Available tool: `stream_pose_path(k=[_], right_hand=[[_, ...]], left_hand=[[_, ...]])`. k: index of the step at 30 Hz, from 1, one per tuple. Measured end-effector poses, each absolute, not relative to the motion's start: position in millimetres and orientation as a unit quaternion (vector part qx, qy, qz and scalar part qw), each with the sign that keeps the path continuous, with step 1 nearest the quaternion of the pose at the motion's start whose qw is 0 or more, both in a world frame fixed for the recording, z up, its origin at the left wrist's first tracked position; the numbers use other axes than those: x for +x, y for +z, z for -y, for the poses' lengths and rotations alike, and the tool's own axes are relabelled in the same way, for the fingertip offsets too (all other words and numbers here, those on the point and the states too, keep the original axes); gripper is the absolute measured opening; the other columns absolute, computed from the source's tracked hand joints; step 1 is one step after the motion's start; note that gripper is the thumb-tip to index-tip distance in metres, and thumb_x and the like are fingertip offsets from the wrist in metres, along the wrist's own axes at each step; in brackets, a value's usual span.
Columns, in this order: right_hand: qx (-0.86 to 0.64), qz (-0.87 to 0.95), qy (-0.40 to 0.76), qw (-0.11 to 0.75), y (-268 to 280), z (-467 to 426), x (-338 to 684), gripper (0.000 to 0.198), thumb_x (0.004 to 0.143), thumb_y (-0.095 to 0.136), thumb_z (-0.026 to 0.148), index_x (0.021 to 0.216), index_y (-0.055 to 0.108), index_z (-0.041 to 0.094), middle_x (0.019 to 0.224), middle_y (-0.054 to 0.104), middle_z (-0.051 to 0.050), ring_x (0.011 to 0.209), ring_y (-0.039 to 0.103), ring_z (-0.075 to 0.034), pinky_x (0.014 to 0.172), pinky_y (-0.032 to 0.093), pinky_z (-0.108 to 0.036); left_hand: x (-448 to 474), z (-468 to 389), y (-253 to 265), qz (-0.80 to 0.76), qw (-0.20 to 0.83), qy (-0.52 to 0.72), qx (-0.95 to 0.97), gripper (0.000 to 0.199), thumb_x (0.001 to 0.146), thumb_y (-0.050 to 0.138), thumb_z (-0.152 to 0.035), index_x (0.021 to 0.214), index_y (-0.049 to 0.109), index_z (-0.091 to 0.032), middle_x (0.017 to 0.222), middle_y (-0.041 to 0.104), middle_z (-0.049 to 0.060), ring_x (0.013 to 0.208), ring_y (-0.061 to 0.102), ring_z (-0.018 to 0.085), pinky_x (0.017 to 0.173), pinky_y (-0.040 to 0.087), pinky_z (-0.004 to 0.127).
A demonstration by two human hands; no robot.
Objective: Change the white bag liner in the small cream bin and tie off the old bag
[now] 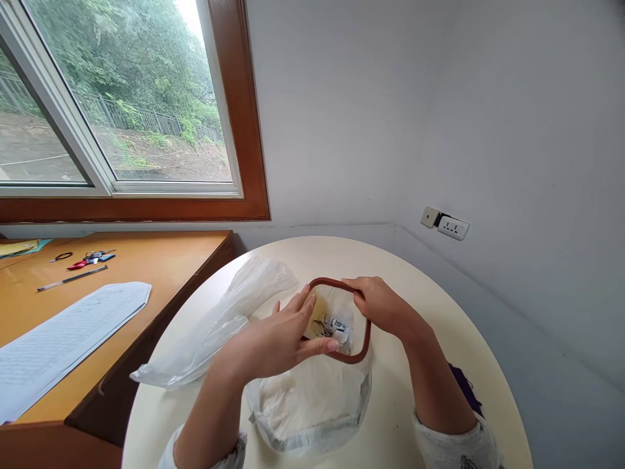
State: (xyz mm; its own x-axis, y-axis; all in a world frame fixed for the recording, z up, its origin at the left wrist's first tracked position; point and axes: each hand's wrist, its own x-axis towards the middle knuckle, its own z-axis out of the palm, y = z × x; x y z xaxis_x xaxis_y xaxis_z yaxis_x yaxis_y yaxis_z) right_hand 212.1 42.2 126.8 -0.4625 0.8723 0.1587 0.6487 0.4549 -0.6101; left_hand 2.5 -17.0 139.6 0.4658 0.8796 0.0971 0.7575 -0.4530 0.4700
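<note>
A brown, rounded-square ring (365, 340) sits around the mouth of a pale bin lined with a translucent plastic bag (312, 407). Bits of crumpled paper (338, 329) lie inside the opening. My left hand (280, 335) holds the ring's left side, fingers stretched along the edge and thumb laid across the front corner. With closed fingers, my right hand (383, 303) grips the far right corner of the ring. Left of the bin, a loose white plastic bag (219, 332) lies crumpled on the table, partly behind my left hand and wrist.
The round cream table (420, 391) fills the middle. Dark purple cloth (466, 387) lies by my right forearm. On the wooden desk (195, 251) at left are written sheets (78, 339), a pen (72, 279) and keys (92, 258). A wall socket (453, 227) is at right.
</note>
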Motion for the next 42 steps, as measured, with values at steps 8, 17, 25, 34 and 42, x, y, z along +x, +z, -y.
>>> stream_pose_path(k=[8, 17, 25, 34, 42], right_hand=[[-0.453, 0.821, 0.26, 0.228, 130.3, -40.1, 211.3, 0.035, 0.079, 0.033, 0.012, 0.089, 0.064, 0.023, 0.074, 0.065, 0.0, 0.059, 0.053, -0.012, 0.053, 0.036, -0.023], [-0.529, 0.791, 0.189, 0.241, 123.4, -3.4, 240.2, 0.039, 0.088, 0.029, 0.025, 0.116, 0.055, 0.02, 0.094, 0.063, -0.008, 0.087, 0.057, -0.019, 0.071, 0.041, -0.029], [-0.452, 0.836, 0.15, 0.272, 134.9, 67.8, 268.2, 0.028, 0.09, 0.037, 0.031, 0.108, 0.059, 0.027, 0.101, 0.063, -0.004, 0.095, 0.056, -0.018, 0.085, 0.041, -0.035], [-0.373, 0.882, 0.102, 0.269, 114.6, 82.0, 223.0, 0.016, 0.08, 0.059, 0.031, 0.094, 0.062, 0.022, 0.108, 0.058, -0.006, 0.106, 0.05, -0.019, 0.092, 0.04, -0.034], [-0.419, 0.86, 0.044, 0.287, 101.4, 50.1, 202.0, 0.017, 0.085, 0.052, 0.035, 0.084, 0.059, 0.02, 0.085, 0.059, -0.005, 0.089, 0.053, -0.019, 0.078, 0.044, -0.033]], left_hand=[[11.6, 19.4, 145.0, -0.53, 0.225, 0.069, 0.814, 0.053, 0.077, 0.037, -0.065, 0.105, 0.055, -0.023, 0.15, 0.011, 0.01, 0.12, 0.044, 0.032, 0.098, 0.03, 0.054], [-4.0, 14.4, 118.7, -0.516, 0.235, 0.214, 0.795, 0.052, 0.08, 0.045, -0.056, 0.127, 0.041, -0.034, 0.147, 0.02, 0.006, 0.125, 0.037, 0.028, 0.1, 0.034, 0.043], [-8.7, 6.9, 44.8, -0.532, 0.27, 0.552, 0.583, 0.039, 0.086, 0.034, -0.048, 0.105, 0.053, -0.019, 0.106, 0.06, 0.009, 0.097, 0.058, 0.021, 0.086, 0.045, 0.035], [-9.0, 20.7, 13.6, -0.543, 0.242, 0.588, 0.548, 0.029, 0.084, 0.038, -0.041, 0.091, 0.056, -0.018, 0.094, 0.062, 0.006, 0.09, 0.057, 0.023, 0.082, 0.044, 0.035], [-8.8, 14.9, -7.8, -0.564, 0.262, 0.558, 0.549, 0.036, 0.086, 0.035, -0.044, 0.107, 0.048, -0.018, 0.107, 0.055, 0.009, 0.101, 0.052, 0.022, 0.087, 0.042, 0.036]])
